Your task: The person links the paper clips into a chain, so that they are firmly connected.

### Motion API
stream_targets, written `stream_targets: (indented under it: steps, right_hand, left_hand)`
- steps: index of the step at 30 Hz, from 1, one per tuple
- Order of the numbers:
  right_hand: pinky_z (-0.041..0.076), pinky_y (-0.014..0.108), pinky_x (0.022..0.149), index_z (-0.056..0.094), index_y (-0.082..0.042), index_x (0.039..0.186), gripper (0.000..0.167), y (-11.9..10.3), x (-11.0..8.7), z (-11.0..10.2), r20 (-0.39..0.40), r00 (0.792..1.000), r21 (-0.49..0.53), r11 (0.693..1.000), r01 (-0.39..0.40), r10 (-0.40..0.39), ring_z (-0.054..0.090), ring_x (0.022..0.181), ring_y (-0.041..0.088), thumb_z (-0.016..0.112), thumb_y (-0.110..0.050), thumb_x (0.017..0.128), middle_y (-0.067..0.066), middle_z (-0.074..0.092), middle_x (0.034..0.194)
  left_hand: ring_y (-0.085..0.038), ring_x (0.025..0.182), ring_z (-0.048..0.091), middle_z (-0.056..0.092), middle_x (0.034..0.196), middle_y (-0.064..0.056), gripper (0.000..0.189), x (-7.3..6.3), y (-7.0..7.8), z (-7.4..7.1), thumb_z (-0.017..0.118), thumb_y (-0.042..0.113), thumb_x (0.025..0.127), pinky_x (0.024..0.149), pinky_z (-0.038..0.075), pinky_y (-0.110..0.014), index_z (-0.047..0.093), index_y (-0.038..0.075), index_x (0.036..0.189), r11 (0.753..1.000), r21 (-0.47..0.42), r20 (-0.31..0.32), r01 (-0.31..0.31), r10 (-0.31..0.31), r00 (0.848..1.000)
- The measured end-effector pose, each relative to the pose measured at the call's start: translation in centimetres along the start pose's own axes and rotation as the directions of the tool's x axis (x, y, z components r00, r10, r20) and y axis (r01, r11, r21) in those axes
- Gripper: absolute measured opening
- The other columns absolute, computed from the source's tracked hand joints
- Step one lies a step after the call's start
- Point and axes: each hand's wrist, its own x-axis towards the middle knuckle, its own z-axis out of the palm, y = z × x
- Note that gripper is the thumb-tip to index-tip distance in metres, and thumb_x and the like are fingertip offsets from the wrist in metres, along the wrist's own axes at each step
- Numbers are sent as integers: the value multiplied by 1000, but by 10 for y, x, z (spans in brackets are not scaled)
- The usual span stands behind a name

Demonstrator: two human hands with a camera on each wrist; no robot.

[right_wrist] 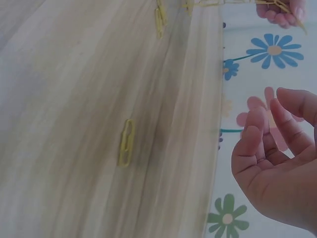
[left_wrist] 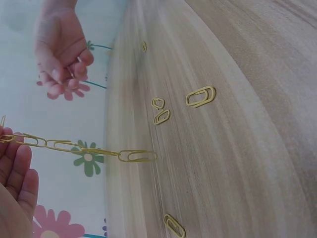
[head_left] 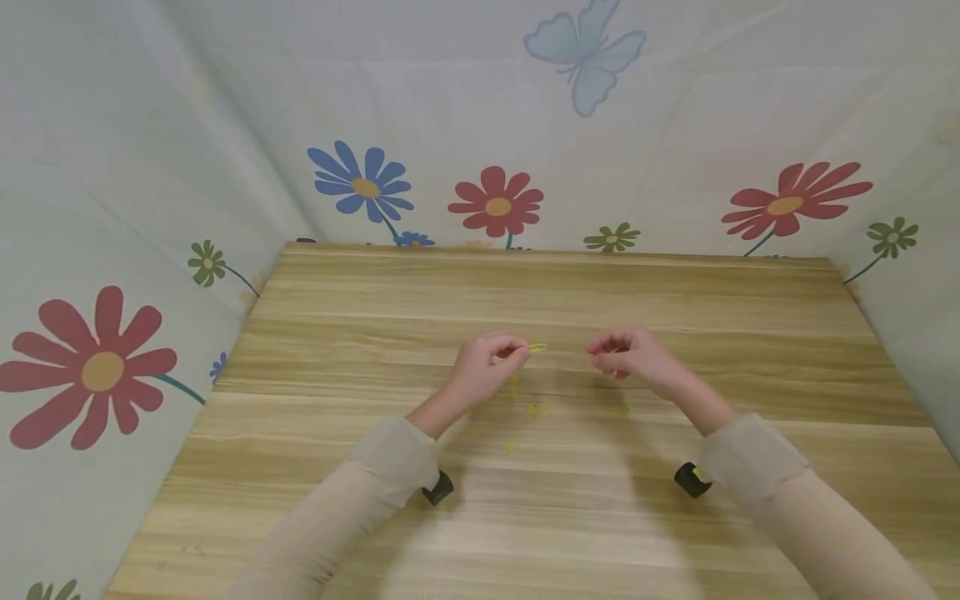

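My left hand point(head_left: 486, 365) pinches a yellow paper clip point(head_left: 538, 347) between thumb and fingertips, and this clip sticks out to the right. From that hand hangs a chain of several linked yellow paper clips point(left_wrist: 62, 144), its lower end close to the tabletop. To the right, apart from the chain, my right hand point(head_left: 633, 360) is raised above the table. Its fingers are loosely bent, and the right wrist view shows nothing between the fingers point(right_wrist: 255, 139). A loose paper clip point(right_wrist: 127, 143) lies on the table below the right hand.
More loose paper clips lie on the wooden table point(head_left: 570, 517), among them one nearer clip point(head_left: 511, 447) and a pair point(left_wrist: 159, 110) side by side. Black wrist cameras point(head_left: 692, 480) sit under both sleeves. A flower-printed cloth point(head_left: 420, 92) stands behind the table.
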Motion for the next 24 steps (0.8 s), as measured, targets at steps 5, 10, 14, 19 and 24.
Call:
stream_targets:
  steps: [5,10,14,19,24]
  right_hand:
    - [45,30,57,53,10,107,29,15,-4,-4,20,1000,-48,999,-4,5,47,68,15,56,-9,84,8,55,87]
    - [44,25,52,55,10,101,25,29,-9,-4,27,999,-128,991,34,-31,47,66,12,59,-5,80,12,55,84]
    - [43,22,58,57,9,97,24,38,-14,-5,30,999,-173,984,38,-34,48,70,10,62,-4,78,12,57,83]
    - [42,20,59,57,8,94,22,49,-17,-5,41,998,-212,975,61,-53,47,70,9,64,-4,77,11,57,80]
    - [40,20,57,60,5,90,19,59,-19,-7,53,994,-298,948,111,-100,46,66,7,66,-5,75,7,56,74]
  left_hand:
    - [-14,74,61,67,81,-5,15,-1,-2,0,56,13,85,69,50,-21,66,2,82,1000,-15,-2,-18,17,1000]
    - [-14,74,61,66,81,-5,17,-1,-3,0,56,14,85,69,51,-22,66,1,82,1000,-25,4,-13,13,1000]
    - [-14,74,61,66,80,-5,17,-2,-4,0,55,14,85,68,51,-23,66,1,82,1000,-19,6,-16,16,1000]
    - [-13,73,61,66,80,-5,16,-2,-4,0,55,15,85,68,50,-22,66,3,82,1000,-15,1,-23,23,1000]
    - [-13,73,61,66,80,-5,14,-2,-5,1,56,14,85,67,50,-21,66,5,80,999,-15,-6,-31,31,999]
